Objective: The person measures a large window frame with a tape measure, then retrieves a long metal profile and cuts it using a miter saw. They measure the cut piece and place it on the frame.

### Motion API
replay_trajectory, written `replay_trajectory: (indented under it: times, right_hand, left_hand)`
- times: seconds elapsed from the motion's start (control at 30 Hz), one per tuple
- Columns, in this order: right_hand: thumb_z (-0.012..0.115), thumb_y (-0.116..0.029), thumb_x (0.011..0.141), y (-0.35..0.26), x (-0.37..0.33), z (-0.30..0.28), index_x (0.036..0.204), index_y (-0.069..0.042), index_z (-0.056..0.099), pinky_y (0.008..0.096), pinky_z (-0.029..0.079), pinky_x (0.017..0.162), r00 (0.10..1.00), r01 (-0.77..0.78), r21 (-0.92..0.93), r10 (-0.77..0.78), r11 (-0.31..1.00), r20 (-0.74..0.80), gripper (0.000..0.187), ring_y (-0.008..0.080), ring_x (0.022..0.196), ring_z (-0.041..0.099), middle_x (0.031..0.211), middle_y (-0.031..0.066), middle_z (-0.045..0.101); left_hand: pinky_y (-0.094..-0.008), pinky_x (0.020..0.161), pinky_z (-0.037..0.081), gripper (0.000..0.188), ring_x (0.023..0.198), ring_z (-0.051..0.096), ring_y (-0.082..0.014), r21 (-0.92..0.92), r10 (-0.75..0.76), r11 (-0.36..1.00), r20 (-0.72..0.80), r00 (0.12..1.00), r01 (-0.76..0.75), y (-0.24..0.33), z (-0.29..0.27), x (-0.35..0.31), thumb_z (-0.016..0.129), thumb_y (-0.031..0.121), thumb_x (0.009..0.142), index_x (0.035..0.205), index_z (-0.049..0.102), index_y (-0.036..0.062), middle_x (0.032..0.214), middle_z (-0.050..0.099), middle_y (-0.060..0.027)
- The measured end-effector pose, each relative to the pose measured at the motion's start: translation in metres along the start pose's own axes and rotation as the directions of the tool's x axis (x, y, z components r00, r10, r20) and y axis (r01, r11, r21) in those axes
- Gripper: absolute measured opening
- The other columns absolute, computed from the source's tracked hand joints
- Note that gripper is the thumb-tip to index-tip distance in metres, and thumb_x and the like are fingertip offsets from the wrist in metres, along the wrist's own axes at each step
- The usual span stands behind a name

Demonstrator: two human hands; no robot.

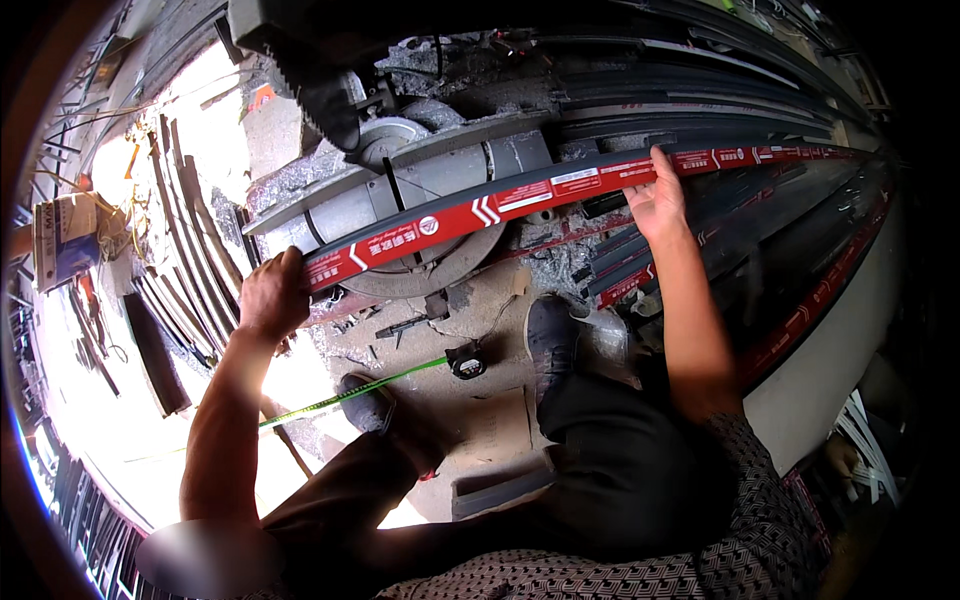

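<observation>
A long dark metal profile (447, 222) with red printed film along its near side runs across in front of me, rising to the far right. My left hand (272, 297) is closed around its left end. Farther along, my right hand (657, 200) grips it from below, with fingertips over the upper edge. The profile lies at or just above a cut-off saw's round metal base (455, 262); whether they touch I cannot tell. Behind it, the toothed saw blade (318, 108) is raised at the upper left, above the fence (460, 138).
A tape measure (467, 362) lies on the floor between my feet, its green tape (350, 393) drawn out leftward. More dark profiles (700, 95) are stacked at the right. Long offcuts (190, 240) and a box (68, 235) are on the left. Cardboard (490, 420) lies near my shoes.
</observation>
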State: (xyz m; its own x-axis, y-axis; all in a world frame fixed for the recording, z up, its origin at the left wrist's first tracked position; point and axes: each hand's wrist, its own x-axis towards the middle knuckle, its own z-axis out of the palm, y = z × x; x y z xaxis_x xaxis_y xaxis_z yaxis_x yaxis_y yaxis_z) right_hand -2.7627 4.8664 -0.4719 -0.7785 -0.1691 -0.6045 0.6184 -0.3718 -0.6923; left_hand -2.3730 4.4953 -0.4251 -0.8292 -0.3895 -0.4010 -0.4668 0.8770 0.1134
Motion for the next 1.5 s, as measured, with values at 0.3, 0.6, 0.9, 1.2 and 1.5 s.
replay_trajectory:
  times: [0.3, 0.6, 0.9, 1.2, 1.5]
  right_hand:
    - [0.066, -0.028, 0.092, -0.008, -0.021, 0.023, 0.108, -0.005, 0.065, 0.0423, 0.053, 0.085, 0.914, 0.241, -0.970, -0.334, -0.016, 0.233, 0.028, 0.0290, 0.094, 0.067, 0.100, 0.0119, 0.069]
    - [0.072, 0.001, 0.070, 0.023, -0.014, 0.053, 0.137, -0.009, 0.048, 0.0481, 0.032, 0.115, 0.472, 0.680, -0.335, 0.039, -0.652, 0.881, 0.072, 0.0359, 0.127, 0.048, 0.132, 0.0160, 0.052]
    - [0.074, 0.003, 0.065, 0.025, 0.022, 0.056, 0.108, -0.006, 0.054, 0.0445, 0.045, 0.093, 0.437, 0.677, -0.235, 0.125, -0.697, 0.891, 0.048, 0.0348, 0.104, 0.056, 0.104, 0.0144, 0.059]
    - [0.076, 0.003, 0.068, -0.002, 0.053, 0.035, 0.113, -0.006, 0.054, 0.0452, 0.044, 0.097, 0.517, 0.605, -0.263, 0.121, -0.751, 0.847, 0.051, 0.0353, 0.110, 0.056, 0.109, 0.0148, 0.060]
    - [0.075, 0.004, 0.069, -0.001, 0.070, 0.032, 0.115, -0.005, 0.055, 0.0447, 0.043, 0.101, 0.549, 0.574, -0.294, 0.092, -0.764, 0.831, 0.052, 0.0348, 0.117, 0.055, 0.118, 0.0148, 0.060]
  left_hand:
    - [-0.0484, 0.080, 0.052, 0.018, 0.091, 0.067, -0.0385, -0.087, 0.104, 0.990, -0.087, 0.991, -0.111, 0.090, 0.003, 0.098, 0.057, 0.022, 0.092, 0.100, 0.053, 0.0061, 0.098, 0.067, -0.0190]
    - [-0.0514, 0.077, 0.051, 0.017, 0.090, 0.066, -0.0405, -0.128, 0.102, 0.984, -0.186, 0.977, -0.127, 0.104, 0.018, 0.105, 0.058, 0.020, 0.091, 0.100, 0.053, 0.0057, 0.092, 0.066, -0.0191]
    - [-0.0483, 0.084, 0.050, 0.018, 0.095, 0.065, -0.0390, -0.141, 0.102, 0.980, -0.229, 0.968, -0.137, 0.105, 0.030, 0.104, 0.060, 0.018, 0.090, 0.099, 0.053, 0.0050, 0.097, 0.066, -0.0191]
    - [-0.0442, 0.100, 0.042, 0.064, 0.113, 0.052, -0.0380, -0.367, -0.187, 0.930, -0.559, 0.808, -0.038, 0.095, 0.035, 0.046, 0.077, 0.032, 0.081, 0.131, 0.052, 0.0026, 0.123, 0.054, -0.0186]
    - [-0.0446, 0.084, 0.050, 0.037, 0.095, 0.063, -0.0356, -0.407, -0.184, 0.913, -0.403, 0.896, 0.005, 0.085, 0.049, 0.049, 0.069, 0.036, 0.089, 0.110, 0.065, 0.0062, 0.099, 0.065, -0.0154]
